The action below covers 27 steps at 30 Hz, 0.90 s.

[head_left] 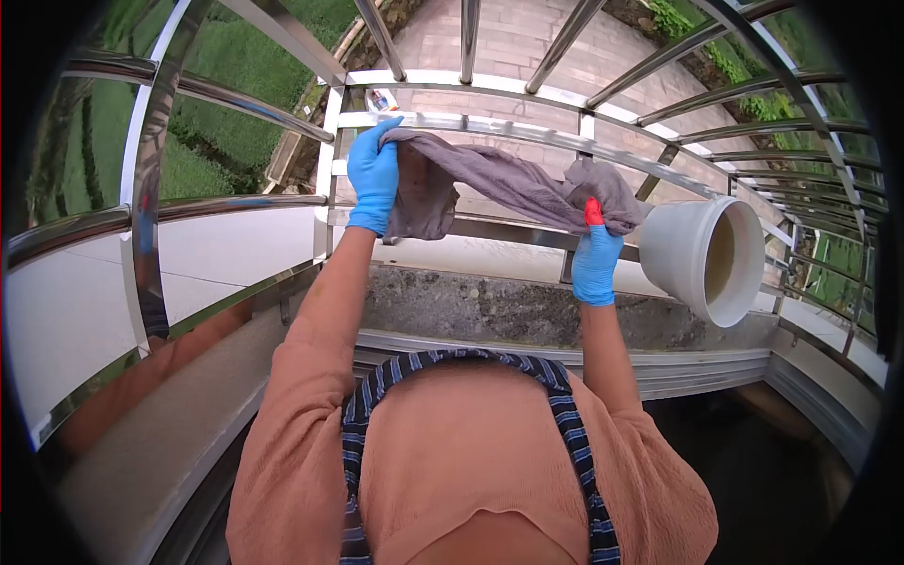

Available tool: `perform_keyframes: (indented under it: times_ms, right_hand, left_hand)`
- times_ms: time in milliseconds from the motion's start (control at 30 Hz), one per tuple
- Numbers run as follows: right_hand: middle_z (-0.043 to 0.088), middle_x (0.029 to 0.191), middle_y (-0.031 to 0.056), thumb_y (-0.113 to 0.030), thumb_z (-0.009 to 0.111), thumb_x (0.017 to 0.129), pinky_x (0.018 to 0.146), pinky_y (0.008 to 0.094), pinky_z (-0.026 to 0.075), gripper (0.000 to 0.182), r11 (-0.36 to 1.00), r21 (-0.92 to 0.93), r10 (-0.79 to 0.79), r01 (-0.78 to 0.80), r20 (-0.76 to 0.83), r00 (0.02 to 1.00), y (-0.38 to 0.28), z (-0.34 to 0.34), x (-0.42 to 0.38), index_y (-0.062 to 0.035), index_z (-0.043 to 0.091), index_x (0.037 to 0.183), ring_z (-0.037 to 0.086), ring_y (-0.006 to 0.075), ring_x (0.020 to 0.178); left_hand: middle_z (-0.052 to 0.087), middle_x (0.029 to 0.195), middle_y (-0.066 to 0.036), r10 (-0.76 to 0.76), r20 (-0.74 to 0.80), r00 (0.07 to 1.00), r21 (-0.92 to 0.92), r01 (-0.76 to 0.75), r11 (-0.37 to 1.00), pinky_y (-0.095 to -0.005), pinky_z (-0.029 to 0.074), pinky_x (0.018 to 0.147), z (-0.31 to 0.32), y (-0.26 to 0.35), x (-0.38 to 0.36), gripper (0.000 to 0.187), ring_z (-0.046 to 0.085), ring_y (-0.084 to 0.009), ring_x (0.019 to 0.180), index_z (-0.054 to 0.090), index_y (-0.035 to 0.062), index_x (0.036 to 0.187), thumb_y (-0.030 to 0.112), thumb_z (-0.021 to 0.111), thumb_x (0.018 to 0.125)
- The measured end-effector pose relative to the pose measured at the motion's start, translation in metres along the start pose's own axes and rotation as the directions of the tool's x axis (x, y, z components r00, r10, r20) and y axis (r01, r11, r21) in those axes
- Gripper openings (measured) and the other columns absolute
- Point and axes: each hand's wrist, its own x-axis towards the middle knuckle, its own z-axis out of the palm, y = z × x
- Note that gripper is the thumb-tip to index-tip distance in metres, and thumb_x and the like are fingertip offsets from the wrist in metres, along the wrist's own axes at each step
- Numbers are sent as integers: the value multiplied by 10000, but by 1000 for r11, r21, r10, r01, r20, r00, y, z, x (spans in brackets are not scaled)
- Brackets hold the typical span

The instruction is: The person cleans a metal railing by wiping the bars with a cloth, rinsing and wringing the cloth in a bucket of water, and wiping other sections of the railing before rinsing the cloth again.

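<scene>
both hands (374, 176) (597, 259) (gloved in blue) hold a purplish-grey cloth (508, 179).

From my head, one camera looks forward and steeply down, close above my chest (461, 433), which fills the bottom center. My left hand (374, 177) and right hand (597, 259) sit farther out, near mid-frame. Beyond, the view faces out through curving bars (469, 42) to paving (508, 47) and grass (231, 61) well below, its wide round edges dark.
</scene>
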Motion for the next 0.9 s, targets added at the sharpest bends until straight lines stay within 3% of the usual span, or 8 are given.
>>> perform_keyframes:
  times_ms: [67, 200, 400, 567, 667, 700, 800, 900]
  right_hand:
    - [570, 1205, 74, -160, 696, 842, 987, 350, 433, 479, 990, 130, 61, -63, 21, 998, 8, -11, -3, -5, 510, 1256, 553, 180, 1087]
    - [593, 1154, 64, -182, 724, 826, 943, 321, 445, 443, 986, 85, 147, -142, -51, 988, 20, -10, -6, -1, 561, 1196, 563, 155, 1023]
    - [653, 944, 44, -207, 754, 807, 750, 260, 470, 334, 953, -302, -43, -16, -188, 981, 31, 3, 15, 45, 640, 994, 571, 105, 834]
    - [671, 830, 78, -175, 741, 795, 682, 303, 489, 256, 768, -585, -391, 260, -107, 914, 64, -3, 60, 43, 645, 889, 608, 146, 747]
    - [668, 843, 127, -171, 747, 766, 704, 320, 495, 258, 803, -560, -305, 205, -90, 948, 58, 8, 61, 33, 644, 886, 639, 206, 768]
    - [666, 845, 133, -173, 751, 758, 707, 323, 495, 262, 848, -489, -276, 203, -81, 958, 56, 12, 60, 29, 644, 886, 642, 214, 773]
    - [660, 838, 149, -182, 764, 735, 706, 334, 494, 276, 923, -329, -240, 202, -79, 968, 48, 24, 49, 17, 647, 887, 645, 236, 773]
    - [657, 815, 149, -185, 772, 727, 701, 342, 494, 275, 847, -468, -311, 252, -51, 949, 56, 20, 49, 9, 650, 878, 641, 242, 765]
  left_hand:
    - [667, 947, -85, 56, -57, 997, -167, -65, 984, -287, 479, 811, 4, 13, 33, 316, 622, -184, 876, 691, 72, 1064, -68, 578, 805]
    - [671, 881, -78, 496, -118, 860, 127, -482, 867, -340, 491, 801, 7, 75, 82, 319, 623, -225, 830, 703, 113, 1023, -37, 609, 758]
    - [646, 820, -100, 233, -37, 972, 653, -153, 742, -398, 493, 734, -1, 4, 46, 265, 616, -289, 767, 703, 202, 1014, 104, 617, 783]
    - [680, 996, -131, -446, -36, 894, 587, 380, 715, -380, 517, 686, -9, -31, -14, 290, 665, -275, 858, 623, 190, 1190, 222, 486, 937]
    - [673, 1013, -107, -721, -35, 692, -148, 710, 689, -342, 530, 658, -2, -32, -15, 317, 665, -225, 832, 592, 151, 1240, 200, 458, 958]
    - [643, 1040, -85, -798, -24, 603, -94, 793, 602, -320, 545, 696, -1, 15, -2, 317, 644, -188, 844, 585, 105, 1244, 182, 432, 978]
    - [621, 1073, -78, -466, -15, 885, -563, 378, 735, -330, 531, 812, -4, 18, 27, 327, 622, -177, 906, 563, 90, 1264, 203, 435, 985]
    - [557, 1159, -87, -113, 36, 993, -493, 116, 862, -339, 447, 979, -7, 59, 64, 441, 551, -196, 1061, 444, 89, 1359, 314, 471, 981]
